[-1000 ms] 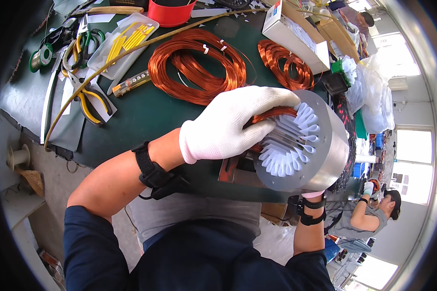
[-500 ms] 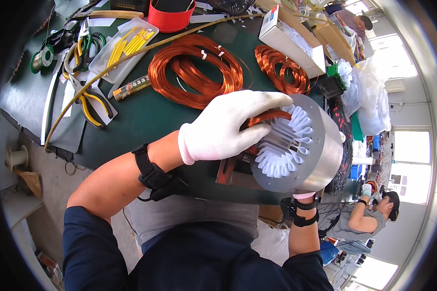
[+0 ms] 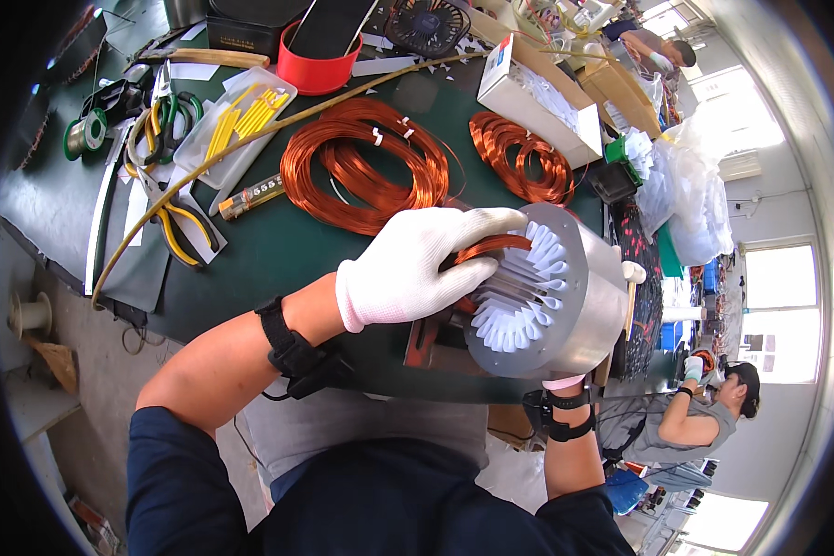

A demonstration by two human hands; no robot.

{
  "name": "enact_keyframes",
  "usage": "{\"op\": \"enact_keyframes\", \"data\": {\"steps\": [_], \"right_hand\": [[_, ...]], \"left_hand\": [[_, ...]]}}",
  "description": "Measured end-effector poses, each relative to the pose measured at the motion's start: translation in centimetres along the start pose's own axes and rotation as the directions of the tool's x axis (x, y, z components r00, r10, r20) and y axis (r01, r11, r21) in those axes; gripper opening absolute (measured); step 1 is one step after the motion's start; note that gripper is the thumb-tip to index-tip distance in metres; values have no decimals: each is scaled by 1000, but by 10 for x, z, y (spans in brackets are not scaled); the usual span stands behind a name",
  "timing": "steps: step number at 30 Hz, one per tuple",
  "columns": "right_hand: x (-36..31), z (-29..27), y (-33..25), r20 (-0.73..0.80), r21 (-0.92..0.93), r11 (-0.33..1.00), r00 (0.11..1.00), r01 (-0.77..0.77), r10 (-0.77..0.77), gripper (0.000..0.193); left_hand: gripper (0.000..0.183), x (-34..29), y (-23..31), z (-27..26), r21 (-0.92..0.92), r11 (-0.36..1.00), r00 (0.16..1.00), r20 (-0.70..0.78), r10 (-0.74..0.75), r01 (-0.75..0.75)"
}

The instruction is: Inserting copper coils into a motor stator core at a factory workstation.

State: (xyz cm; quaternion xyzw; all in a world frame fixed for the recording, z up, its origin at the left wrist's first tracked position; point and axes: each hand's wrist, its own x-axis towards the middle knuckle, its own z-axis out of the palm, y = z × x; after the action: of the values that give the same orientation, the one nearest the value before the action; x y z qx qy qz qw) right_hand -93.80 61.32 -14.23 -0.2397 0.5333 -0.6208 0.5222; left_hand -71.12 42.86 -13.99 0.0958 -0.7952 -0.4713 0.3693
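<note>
My left hand (image 3: 417, 269), in a white knit glove, reaches over the open end of a metal motor stator (image 3: 588, 306). Its thumb and fingers close around a bundle of copper wire (image 3: 494, 246) that runs into the bore. White folded paper slot liners (image 3: 510, 326) stick out in a ring around the slots. Most of my right hand (image 3: 563, 382) is hidden behind the stator's near side; only the pinkish glove cuff shows above the wrist straps. Its fingers cannot be made out. The stator lies on its side, its open end facing left.
Large copper wire coils (image 3: 366, 171) and a smaller coil (image 3: 525, 159) lie beyond my hands. Pliers (image 3: 178, 227), a tray of yellow sticks (image 3: 241, 120), a red container (image 3: 317, 69) and a white box (image 3: 542, 102) stand around them. A co-worker (image 3: 686, 417) is at the right.
The whole view has shifted slightly, so the stator and my hands appear a little lower and farther left. My left hand keeps its grip on the copper wire bundle.
</note>
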Motion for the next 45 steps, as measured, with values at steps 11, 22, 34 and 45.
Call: {"op": "enact_keyframes", "data": {"steps": [11, 22, 34, 45], "right_hand": [[8, 0, -1, 5, 72, 997, 1000, 5, -5, 51], [8, 1, 0, 15, 143, 989, 1000, -21, 19, 51], [9, 9, 6, 28, 221, 974, 998, -57, 52, 52], [4, 7, 6, 40, 289, 953, 996, -88, 80, 53]], "left_hand": [[48, 1, 1, 2, -23, 999, 998, -51, 22, -23], [45, 1, 6, -2, -9, 993, 991, 54, -120, 121], [50, -2, 2, 0, -12, 994, 991, 74, -112, 113], [54, 0, 8, -3, -104, 966, 966, 138, -220, 235]]}}
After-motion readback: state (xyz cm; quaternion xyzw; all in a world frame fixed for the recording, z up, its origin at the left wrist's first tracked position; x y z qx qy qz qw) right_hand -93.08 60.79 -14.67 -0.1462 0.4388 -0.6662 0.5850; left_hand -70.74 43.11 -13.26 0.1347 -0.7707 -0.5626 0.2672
